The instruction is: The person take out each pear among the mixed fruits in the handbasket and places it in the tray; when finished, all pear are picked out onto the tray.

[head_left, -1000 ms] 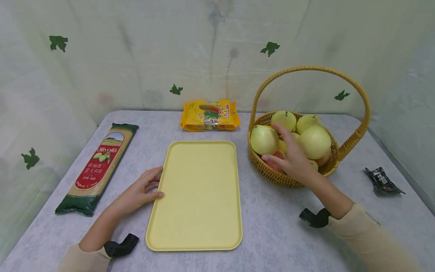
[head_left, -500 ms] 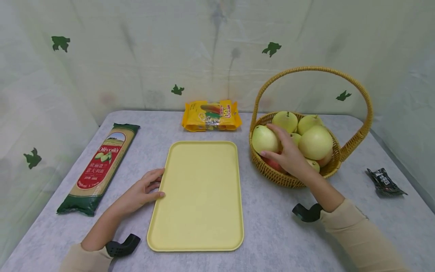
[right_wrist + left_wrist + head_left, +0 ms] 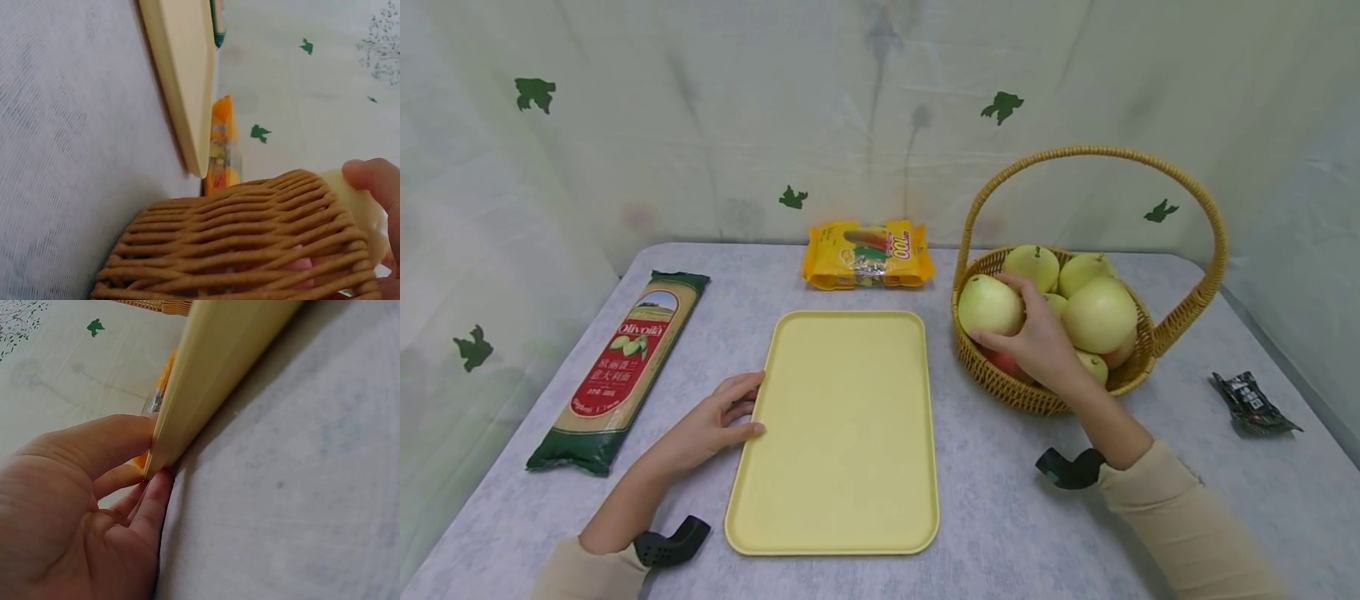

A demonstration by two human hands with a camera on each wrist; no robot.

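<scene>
In the head view, my right hand (image 3: pixel 1042 340) grips a pale yellow-green pear (image 3: pixel 991 305) at the left side of the wicker basket (image 3: pixel 1011 393), thumb in front and fingers behind. The right wrist view shows the thumb on that pear (image 3: pixel 357 209) above the woven basket wall (image 3: pixel 250 240). Other pears (image 3: pixel 1100 315) and a partly hidden red fruit (image 3: pixel 1007 364) lie in the basket. My left hand (image 3: pixel 703 429) holds the left edge of a yellow rectangular tray (image 3: pixel 842 433). In the left wrist view its thumb and fingers meet the tray's rim (image 3: pixel 181 419).
A spaghetti pack (image 3: pixel 621 367) lies at the left. Behind the tray sits a yellow packet (image 3: pixel 868 255). The basket's tall handle (image 3: pixel 1097 152) arches over the fruit. A small black wrapped packet (image 3: pixel 1253 404) is at the right, and a curtain (image 3: pixel 737 125) hangs behind the table.
My right hand has moved left and closed its fingers around the pear, which now sits slightly higher. The left hand has stayed at the tray's edge.
</scene>
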